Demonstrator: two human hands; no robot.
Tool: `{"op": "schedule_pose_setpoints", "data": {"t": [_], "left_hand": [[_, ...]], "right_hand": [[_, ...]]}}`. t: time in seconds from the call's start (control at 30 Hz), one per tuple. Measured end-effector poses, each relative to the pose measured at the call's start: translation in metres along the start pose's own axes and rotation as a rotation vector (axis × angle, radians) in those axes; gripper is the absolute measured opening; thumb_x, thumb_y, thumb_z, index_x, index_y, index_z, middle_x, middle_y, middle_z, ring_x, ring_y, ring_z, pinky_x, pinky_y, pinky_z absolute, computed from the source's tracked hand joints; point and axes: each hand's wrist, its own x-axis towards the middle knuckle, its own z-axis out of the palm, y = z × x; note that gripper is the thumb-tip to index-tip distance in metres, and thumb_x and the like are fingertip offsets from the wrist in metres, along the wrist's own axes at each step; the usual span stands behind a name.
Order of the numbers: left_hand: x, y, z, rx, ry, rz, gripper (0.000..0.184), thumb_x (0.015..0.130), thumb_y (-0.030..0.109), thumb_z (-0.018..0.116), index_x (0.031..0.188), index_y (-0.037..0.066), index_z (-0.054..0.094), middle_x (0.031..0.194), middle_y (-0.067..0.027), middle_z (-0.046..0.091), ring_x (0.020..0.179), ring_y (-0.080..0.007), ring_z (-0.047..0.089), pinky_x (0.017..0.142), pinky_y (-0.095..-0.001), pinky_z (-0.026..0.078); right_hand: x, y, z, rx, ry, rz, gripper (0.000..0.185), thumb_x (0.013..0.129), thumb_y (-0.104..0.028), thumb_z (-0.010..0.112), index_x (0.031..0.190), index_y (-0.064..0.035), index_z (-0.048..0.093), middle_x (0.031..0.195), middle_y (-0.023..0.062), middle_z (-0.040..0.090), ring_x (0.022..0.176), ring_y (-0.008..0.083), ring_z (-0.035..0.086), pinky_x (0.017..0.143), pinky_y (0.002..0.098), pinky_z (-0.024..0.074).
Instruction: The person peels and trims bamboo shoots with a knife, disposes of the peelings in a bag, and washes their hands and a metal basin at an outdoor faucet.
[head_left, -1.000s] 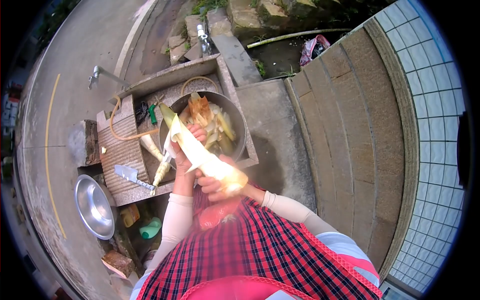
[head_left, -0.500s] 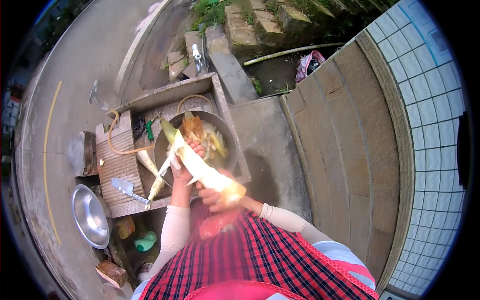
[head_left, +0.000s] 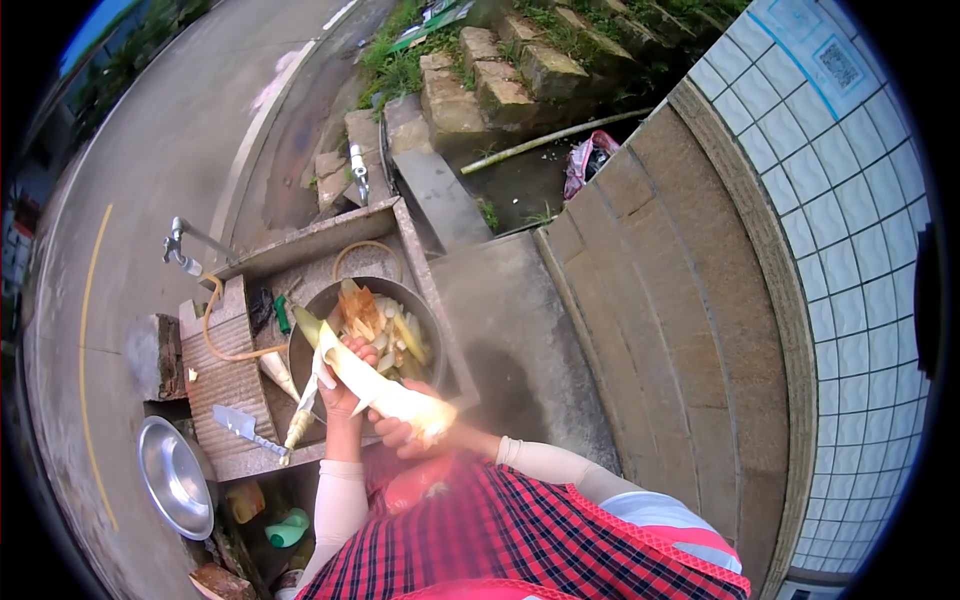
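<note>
Sink [head_left: 409,228]: centre left. Within, right part: pan [head_left: 434,378], containing cut pieces [head_left: 408,335]. Held shoot [head_left: 370,380]: over pan's near-left rim. Left part: ribbed slab [head_left: 212,375], bearing knife [head_left: 236,421] at its near end. Between slab and pan: loose shoot [head_left: 278,371]. Near left, beside sink: basin [head_left: 174,480]. Far left: tap [head_left: 176,243]. Behind sink: second tap [head_left: 358,167]. Far right: bag [head_left: 580,168]. Right: tiled wall [head_left: 850,230].

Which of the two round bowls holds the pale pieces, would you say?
The dark bowl inside the trough; the shiny bowl outside it looks empty.
</note>
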Motion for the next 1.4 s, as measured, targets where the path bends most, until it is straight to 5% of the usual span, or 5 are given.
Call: {"op": "schedule_pose_setpoints", "data": {"t": [0.23, 0.33, 0.67, 1.07, 1.4], "left_hand": [[0.006, 0.016, 0.005, 0.121, 0.039, -0.051, 0.046, 0.064, 0.023, 0.081, 0.093, 0.007, 0.048, 0.082, -0.0001, 0.037, 0.075, -0.0137, 0.036, 0.069, -0.0254, 0.035], [0.006, 0.025, -0.012, 0.089, -0.169, -0.074, 0.048, 0.071, 0.031, 0.073, 0.107, 0.004, 0.054, 0.093, -0.0071, 0.047, 0.088, -0.0222, 0.043, 0.079, -0.0328, 0.042], [0.0, 0.06, -0.037, 0.093, 0.023, -0.126, 0.044, 0.07, 0.018, 0.071, 0.108, 0.001, 0.058, 0.103, -0.02, 0.061, 0.095, -0.033, 0.058, 0.089, -0.0428, 0.044], [-0.009, 0.076, -0.048, 0.278, 0.125, -0.059, 0.03, 0.083, 0.011, 0.059, 0.111, 0.003, 0.057, 0.103, -0.0109, 0.063, 0.094, -0.0263, 0.061, 0.086, -0.042, 0.05], [-0.007, 0.085, -0.049, 0.26, 0.152, -0.152, 0.048, 0.072, 0.009, 0.074, 0.115, 0.005, 0.055, 0.106, -0.0082, 0.063, 0.095, -0.0258, 0.062, 0.087, -0.0418, 0.051]], "right_hand": [[0.013, 0.006, -0.004, 0.011, 0.002, -0.038, 0.065, 0.086, -0.044, 0.055, 0.123, 0.0056, 0.036, 0.088, 0.0051, 0.043, 0.075, 0.0141, 0.044, 0.057, 0.0305, 0.0371], [0.02, 0.009, -0.009, -0.012, -0.011, -0.063, 0.065, 0.086, -0.044, 0.056, 0.124, 0.0054, 0.036, 0.089, 0.0053, 0.044, 0.075, 0.0144, 0.044, 0.059, 0.0306, 0.0379], [0.04, 0.013, -0.021, -0.145, 0.126, -0.174, 0.063, 0.086, -0.048, 0.05, 0.121, 0.0041, 0.041, 0.092, 0.0058, 0.047, 0.076, 0.0148, 0.045, 0.065, 0.0317, 0.0389], [0.053, 0.024, -0.01, -0.375, 0.491, -0.348, 0.059, 0.085, -0.047, 0.049, 0.111, 0.0055, 0.049, 0.088, 0.0103, 0.055, 0.075, 0.0202, 0.055, 0.06, 0.0329, 0.0444], [0.052, 0.025, -0.014, -0.43, 0.479, -0.362, 0.061, 0.087, -0.046, 0.048, 0.116, 0.0068, 0.047, 0.095, 0.0124, 0.056, 0.076, 0.0215, 0.052, 0.064, 0.032, 0.0446]]}}
